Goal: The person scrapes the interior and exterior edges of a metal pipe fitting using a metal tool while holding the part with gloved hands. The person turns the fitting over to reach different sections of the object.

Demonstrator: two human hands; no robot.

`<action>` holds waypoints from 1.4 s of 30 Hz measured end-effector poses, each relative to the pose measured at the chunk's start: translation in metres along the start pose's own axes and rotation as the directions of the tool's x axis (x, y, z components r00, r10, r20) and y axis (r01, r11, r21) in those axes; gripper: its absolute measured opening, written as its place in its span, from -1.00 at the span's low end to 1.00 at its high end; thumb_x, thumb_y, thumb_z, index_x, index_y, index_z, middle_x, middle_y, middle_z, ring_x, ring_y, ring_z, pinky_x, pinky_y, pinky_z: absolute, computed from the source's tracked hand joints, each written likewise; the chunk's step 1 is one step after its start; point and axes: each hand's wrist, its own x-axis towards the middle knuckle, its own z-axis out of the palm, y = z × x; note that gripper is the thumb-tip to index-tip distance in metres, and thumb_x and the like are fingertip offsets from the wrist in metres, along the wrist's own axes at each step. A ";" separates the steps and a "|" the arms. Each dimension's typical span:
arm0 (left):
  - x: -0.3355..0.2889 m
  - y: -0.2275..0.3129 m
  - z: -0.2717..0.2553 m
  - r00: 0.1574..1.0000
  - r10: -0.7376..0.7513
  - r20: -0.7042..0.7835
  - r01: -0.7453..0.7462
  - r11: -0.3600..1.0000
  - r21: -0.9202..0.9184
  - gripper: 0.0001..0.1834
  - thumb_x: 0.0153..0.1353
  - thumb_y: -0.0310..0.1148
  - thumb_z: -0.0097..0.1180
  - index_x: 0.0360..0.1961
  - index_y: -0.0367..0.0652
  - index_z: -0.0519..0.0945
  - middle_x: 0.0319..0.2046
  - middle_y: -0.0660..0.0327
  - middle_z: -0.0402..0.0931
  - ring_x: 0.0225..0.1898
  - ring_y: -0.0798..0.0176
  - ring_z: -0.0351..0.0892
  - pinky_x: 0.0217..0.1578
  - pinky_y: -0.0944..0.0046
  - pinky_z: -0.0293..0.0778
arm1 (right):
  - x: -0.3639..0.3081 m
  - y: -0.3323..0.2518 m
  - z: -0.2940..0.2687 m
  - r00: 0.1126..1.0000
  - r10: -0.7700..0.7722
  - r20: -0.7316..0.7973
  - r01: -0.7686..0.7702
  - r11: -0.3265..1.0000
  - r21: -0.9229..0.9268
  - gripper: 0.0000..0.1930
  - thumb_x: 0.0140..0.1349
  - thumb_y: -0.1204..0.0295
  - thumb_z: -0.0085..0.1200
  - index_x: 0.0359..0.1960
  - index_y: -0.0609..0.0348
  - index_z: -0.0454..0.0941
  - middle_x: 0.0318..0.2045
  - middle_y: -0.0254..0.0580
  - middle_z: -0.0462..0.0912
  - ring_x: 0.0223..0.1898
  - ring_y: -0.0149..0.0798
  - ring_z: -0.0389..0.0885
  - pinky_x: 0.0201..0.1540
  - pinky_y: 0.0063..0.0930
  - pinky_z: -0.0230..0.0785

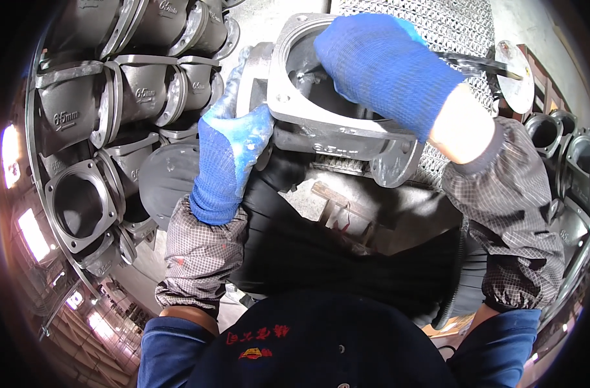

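Note:
A grey cast-iron valve body (pixel 337 123) lies before me with its wide, square-flanged opening facing up. My left hand (pixel 229 145), in a blue glove with a pale, worn palm, is closed on the round flange at its left side. My right hand (pixel 385 64), gloved in blue too, reaches over the far right rim, its fingers curled down into the opening. Those fingertips are hidden, and what they grip cannot be made out. A small shiny piece of metal (pixel 305 81) shows inside the bore. Beyond my right wrist, a dark tool-like part (pixel 473 63) points toward a round pale disc (pixel 516 77).
Similar valve bodies (pixel 143 94) stand stacked in rows at the left; more castings (pixel 544 132) are at the right. A textured metal mesh surface (pixel 437 26) lies under and beyond the workpiece. My knees flank a small wooden piece (pixel 337 197) below it.

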 end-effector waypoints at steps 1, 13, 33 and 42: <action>0.000 0.001 0.000 1.000 0.003 0.010 -0.003 1.000 -0.015 -0.64 0.20 -0.42 0.08 -0.01 -0.37 0.45 -0.20 0.22 0.52 -0.22 0.46 0.47 -0.16 0.48 0.40 | 0.000 0.001 0.003 1.000 0.003 -0.002 -0.003 1.000 -0.002 -0.90 0.01 0.52 0.13 -0.43 0.24 0.64 -0.47 0.00 0.63 -0.40 -0.12 0.66 -0.34 -0.34 0.55; 0.007 -0.012 -0.004 0.973 0.229 0.026 -0.230 0.971 0.065 -0.60 0.14 -0.49 0.06 0.02 -0.37 0.43 -0.55 0.23 0.50 -0.70 0.53 0.39 -0.75 0.54 0.27 | -0.001 -0.001 -0.012 0.998 0.055 -0.002 -0.055 0.997 -0.046 -0.86 -0.08 0.48 0.17 -0.43 0.22 0.64 -0.47 0.00 0.63 -0.42 -0.10 0.65 -0.34 -0.31 0.53; -0.017 -0.006 0.001 0.861 0.474 0.183 -0.503 0.742 0.444 -0.56 0.13 -0.47 0.13 0.05 -0.35 0.41 -0.22 0.14 0.57 -0.26 0.42 0.51 -0.25 0.43 0.46 | -0.122 0.042 -0.003 0.727 0.687 0.005 -0.314 0.325 0.892 -0.52 0.25 0.17 -0.08 0.08 0.28 0.40 -0.17 -0.19 0.63 -0.35 -0.53 0.57 -0.44 -0.71 0.34; -0.050 0.008 0.020 0.833 0.508 0.221 -0.553 0.784 0.281 -0.28 0.03 -0.58 0.08 0.27 -0.36 0.15 -0.17 -0.06 0.56 -0.26 0.30 0.60 -0.24 0.33 0.52 | -0.163 0.007 0.082 0.632 0.722 -0.280 -0.229 0.520 0.823 -0.66 0.28 0.42 -0.16 -0.01 0.41 0.46 -0.02 0.04 0.52 -0.01 -0.17 0.50 0.06 -0.43 0.32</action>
